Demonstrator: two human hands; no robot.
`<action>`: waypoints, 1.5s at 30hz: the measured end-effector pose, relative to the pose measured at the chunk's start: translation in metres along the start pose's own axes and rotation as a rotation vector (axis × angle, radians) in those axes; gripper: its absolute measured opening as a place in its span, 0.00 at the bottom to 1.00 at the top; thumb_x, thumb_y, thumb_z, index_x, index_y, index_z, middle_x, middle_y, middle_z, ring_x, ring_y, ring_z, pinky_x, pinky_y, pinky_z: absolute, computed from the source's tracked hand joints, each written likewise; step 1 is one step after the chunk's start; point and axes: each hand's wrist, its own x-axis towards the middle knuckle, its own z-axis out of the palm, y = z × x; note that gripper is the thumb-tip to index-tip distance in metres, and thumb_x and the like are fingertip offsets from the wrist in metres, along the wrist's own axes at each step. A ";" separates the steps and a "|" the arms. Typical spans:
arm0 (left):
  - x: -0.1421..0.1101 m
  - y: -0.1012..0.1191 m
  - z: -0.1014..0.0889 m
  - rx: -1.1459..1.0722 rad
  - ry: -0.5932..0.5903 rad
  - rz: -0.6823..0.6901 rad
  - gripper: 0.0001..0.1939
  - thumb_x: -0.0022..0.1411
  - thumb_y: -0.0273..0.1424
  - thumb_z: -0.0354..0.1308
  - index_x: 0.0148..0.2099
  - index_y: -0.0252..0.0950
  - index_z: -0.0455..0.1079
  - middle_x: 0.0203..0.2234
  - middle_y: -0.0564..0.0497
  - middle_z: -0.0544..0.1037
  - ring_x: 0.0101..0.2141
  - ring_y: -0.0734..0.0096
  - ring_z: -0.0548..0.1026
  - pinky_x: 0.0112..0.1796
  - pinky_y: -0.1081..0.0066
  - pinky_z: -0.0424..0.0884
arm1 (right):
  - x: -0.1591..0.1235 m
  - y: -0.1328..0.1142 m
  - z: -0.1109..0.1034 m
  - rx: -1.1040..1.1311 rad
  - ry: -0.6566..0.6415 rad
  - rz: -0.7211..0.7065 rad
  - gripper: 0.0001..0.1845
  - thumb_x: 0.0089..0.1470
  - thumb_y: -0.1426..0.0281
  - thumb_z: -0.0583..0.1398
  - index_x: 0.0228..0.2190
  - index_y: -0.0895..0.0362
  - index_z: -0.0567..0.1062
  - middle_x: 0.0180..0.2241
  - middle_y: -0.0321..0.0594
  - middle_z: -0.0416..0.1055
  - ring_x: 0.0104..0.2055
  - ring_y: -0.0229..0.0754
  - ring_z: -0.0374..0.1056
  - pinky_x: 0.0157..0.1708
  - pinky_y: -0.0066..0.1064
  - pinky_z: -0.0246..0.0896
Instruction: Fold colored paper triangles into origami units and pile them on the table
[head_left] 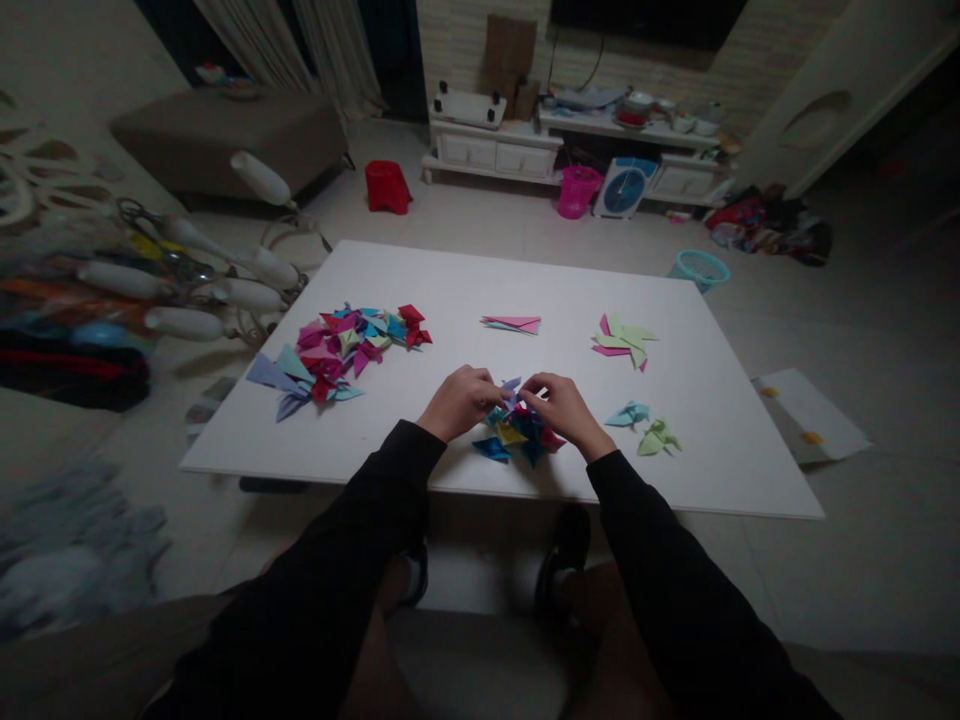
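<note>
Between my two hands is a folded lavender paper piece [512, 387], an origami figure whose exact shape is partly hidden by fingers. My left hand [470, 398] pinches it from the left. From the right, my right hand [556, 403] grips it with thumb and fingertips. Just beneath lies a small pile of folded paper figures [513, 434] in blue, yellow, teal and magenta. Farther left on the white table [450, 280] spreads a larger heap of colourful origami [352, 345], with long lavender and teal pieces at its near edge.
Pink and teal folded strips [512, 324] lie beyond my hands. Green and pink folded papers [626, 341] are at right, nearer a teal figure [628, 414] and a green figure [659, 437]. A lamp with white shades [247, 292] stands against the table's left side; a teal basket [700, 268] is behind right.
</note>
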 end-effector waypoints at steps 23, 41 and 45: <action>-0.004 0.005 -0.006 -0.090 0.088 -0.029 0.10 0.58 0.19 0.57 0.30 0.36 0.76 0.46 0.48 0.76 0.38 0.71 0.76 0.37 0.71 0.70 | -0.062 0.088 -0.092 -0.616 -0.133 0.479 0.09 0.51 0.63 0.66 0.33 0.53 0.84 0.35 0.43 0.81 0.38 0.45 0.74 0.37 0.30 0.61; 0.001 0.002 -0.005 -0.081 0.018 -0.097 0.09 0.58 0.21 0.57 0.32 0.37 0.76 0.46 0.49 0.76 0.39 0.69 0.76 0.39 0.69 0.71 | -0.079 0.120 -0.105 -0.795 -0.104 0.644 0.19 0.47 0.74 0.60 0.42 0.53 0.82 0.41 0.49 0.79 0.43 0.50 0.74 0.37 0.33 0.60; -0.002 0.003 -0.007 -0.053 -0.006 -0.162 0.10 0.58 0.22 0.56 0.34 0.38 0.77 0.44 0.49 0.76 0.40 0.67 0.76 0.42 0.68 0.72 | -0.060 0.089 -0.092 -0.864 -0.046 0.515 0.13 0.51 0.71 0.59 0.37 0.55 0.80 0.41 0.49 0.78 0.43 0.50 0.71 0.35 0.34 0.58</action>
